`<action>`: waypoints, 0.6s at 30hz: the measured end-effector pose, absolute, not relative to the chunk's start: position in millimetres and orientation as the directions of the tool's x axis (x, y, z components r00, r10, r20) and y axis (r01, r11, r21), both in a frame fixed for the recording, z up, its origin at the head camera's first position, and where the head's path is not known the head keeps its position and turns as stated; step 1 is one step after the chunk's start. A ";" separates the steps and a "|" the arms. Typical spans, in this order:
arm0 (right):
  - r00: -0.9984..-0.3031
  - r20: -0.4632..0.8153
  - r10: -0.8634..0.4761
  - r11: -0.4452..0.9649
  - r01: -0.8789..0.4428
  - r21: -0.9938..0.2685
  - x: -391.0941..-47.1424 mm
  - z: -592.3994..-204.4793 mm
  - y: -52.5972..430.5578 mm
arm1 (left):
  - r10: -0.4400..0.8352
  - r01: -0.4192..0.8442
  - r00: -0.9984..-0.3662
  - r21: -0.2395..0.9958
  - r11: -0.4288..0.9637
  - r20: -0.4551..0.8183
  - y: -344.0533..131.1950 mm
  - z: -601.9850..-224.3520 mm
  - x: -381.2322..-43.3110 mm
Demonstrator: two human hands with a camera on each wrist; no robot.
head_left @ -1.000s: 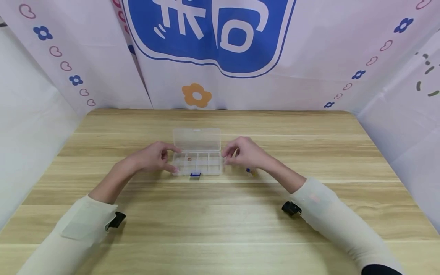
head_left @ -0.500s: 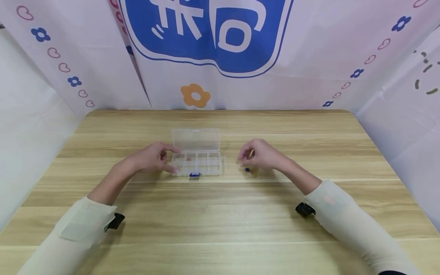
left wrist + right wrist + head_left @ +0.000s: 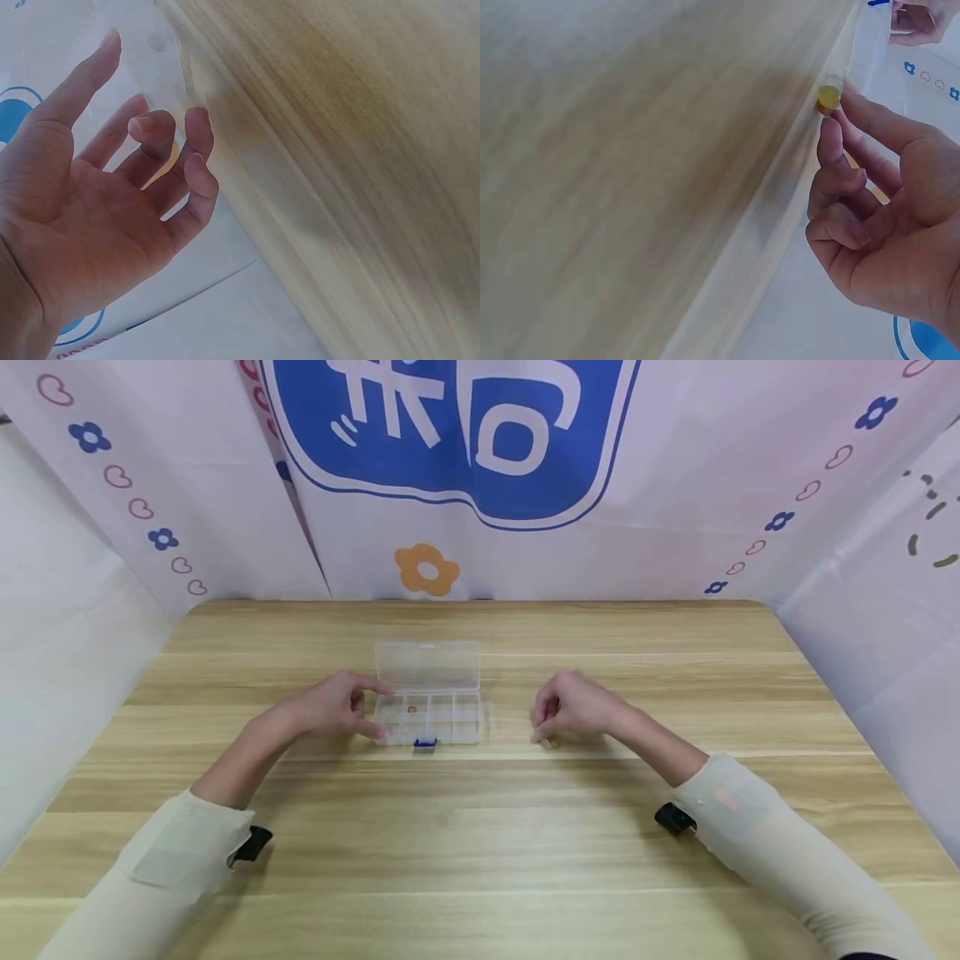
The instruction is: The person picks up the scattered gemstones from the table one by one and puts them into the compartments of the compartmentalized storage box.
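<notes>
A clear plastic compartment box point(image 3: 466, 731) stands on the table with its lid point(image 3: 427, 666) raised. A small reddish ring point(image 3: 412, 709) lies in one back compartment, and a blue latch point(image 3: 425, 743) is on the front. My left hand point(image 3: 330, 703) touches the box's left side, index finger and thumb spread along it; the other fingers curl loosely in the left wrist view. Right of the box, my right hand point(image 3: 577, 706) has its thumb and index fingertips down at the table. Against them sits a small round yellow-and-clear piece point(image 3: 829, 95). What lies between those fingertips is hidden.
The wood-grain table point(image 3: 480, 835) reaches back to a printed white cloth point(image 3: 637, 560) hanging behind it. White cloth also hangs at both sides. Black wrist mounts point(image 3: 675, 818) jut from both sleeves.
My right hand has moved right from the box's right edge and down to the small pieces. A blue piece seen there earlier is now hidden by the hand. The left hand stays put.
</notes>
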State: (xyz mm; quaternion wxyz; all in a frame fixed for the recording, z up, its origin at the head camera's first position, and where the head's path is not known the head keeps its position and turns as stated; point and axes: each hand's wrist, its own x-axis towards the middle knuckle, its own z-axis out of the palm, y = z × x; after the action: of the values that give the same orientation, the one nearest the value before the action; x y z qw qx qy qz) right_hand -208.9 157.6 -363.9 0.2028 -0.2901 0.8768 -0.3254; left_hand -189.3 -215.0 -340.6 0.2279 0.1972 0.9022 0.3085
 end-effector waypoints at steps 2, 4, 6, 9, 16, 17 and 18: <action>-0.749 -0.175 -0.638 0.625 -0.372 -0.686 -208.7 -364.2 156.7 | 0.496 0.216 -0.818 0.644 0.734 -0.292 -215.3 -340.2 -189.2; -0.750 -0.173 -0.639 0.628 -0.378 -0.680 -208.4 -364.2 156.2 | 0.496 0.214 -0.817 0.644 0.735 -0.294 -215.5 -340.2 -188.9; -0.753 -0.172 -0.635 0.634 -0.380 -0.674 -208.1 -364.0 155.9 | 0.494 0.210 -0.817 0.645 0.735 -0.298 -215.4 -340.4 -188.4; -0.757 -0.169 -0.631 0.643 -0.389 -0.660 -208.6 -363.9 155.9 | 0.494 0.209 -0.818 0.646 0.734 -0.297 -215.4 -340.5 -187.9; -0.761 -0.164 -0.628 0.663 -0.412 -0.626 -211.0 -362.1 158.0 | 0.499 0.212 -0.815 0.649 0.731 -0.296 -215.4 -340.5 -188.4; -0.761 -0.162 -0.629 0.663 -0.415 -0.623 -211.4 -362.0 158.4 | 0.497 0.211 -0.815 0.647 0.732 -0.297 -215.5 -340.4 -188.5; -0.759 -0.161 -0.630 0.663 -0.418 -0.621 -211.8 -361.9 158.7 | 0.498 0.212 -0.815 0.647 0.733 -0.298 -215.6 -340.5 -188.6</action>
State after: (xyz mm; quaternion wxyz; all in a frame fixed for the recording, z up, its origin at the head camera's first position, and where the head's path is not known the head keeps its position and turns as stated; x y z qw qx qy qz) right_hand -211.8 158.7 -361.9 0.1847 -0.2935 0.8930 -0.2869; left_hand -188.6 -215.6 -340.5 0.2323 0.1968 0.9014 0.3080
